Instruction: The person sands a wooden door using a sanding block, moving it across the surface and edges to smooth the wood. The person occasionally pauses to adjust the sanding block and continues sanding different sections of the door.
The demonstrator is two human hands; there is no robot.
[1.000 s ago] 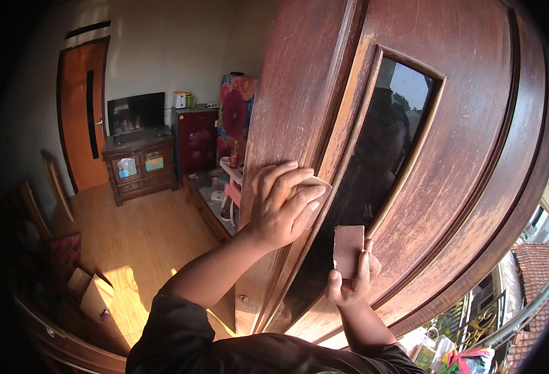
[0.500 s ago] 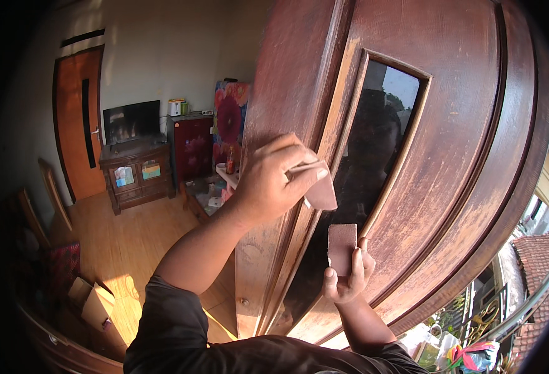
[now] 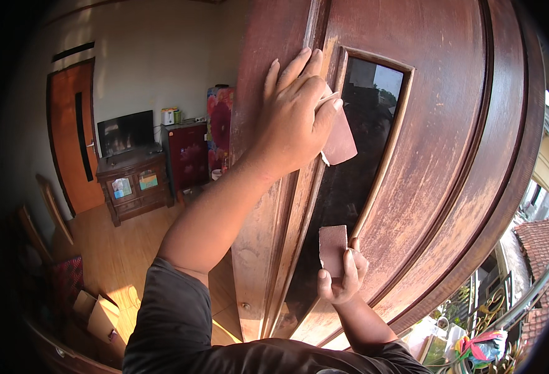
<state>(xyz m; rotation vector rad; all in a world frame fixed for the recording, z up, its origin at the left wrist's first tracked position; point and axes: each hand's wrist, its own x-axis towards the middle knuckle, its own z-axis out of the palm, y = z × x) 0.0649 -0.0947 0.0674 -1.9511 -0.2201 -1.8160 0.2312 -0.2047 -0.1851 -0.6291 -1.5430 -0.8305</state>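
A brown wooden door (image 3: 436,137) with worn, pale patches fills the middle and right. Set in it is a narrow dark glass pane (image 3: 355,181) edged by wooden moulding. My left hand (image 3: 298,112) pinches a folded piece of sandpaper (image 3: 340,140) between thumb and forefinger. Its other fingers stretch over the door's face beside the upper moulding, and the sheet overlaps the pane's left edge. Lower down, my right hand (image 3: 345,277) grips a second, flat rectangular piece of sandpaper (image 3: 332,246) in front of the pane, near the moulding.
At the left, inside the room, are a television (image 3: 126,132) on a dark wooden cabinet (image 3: 134,181), a small red fridge (image 3: 187,153) and an orange door (image 3: 75,137). Cardboard (image 3: 104,318) lies on the floor. Outside, at the lower right, are a railing and tiled roofs (image 3: 539,249).
My left hand has moved up along the moulding with its sandpaper, and its outer fingers have straightened onto the door. The right hand holds its piece much as before. The view has shifted slightly.
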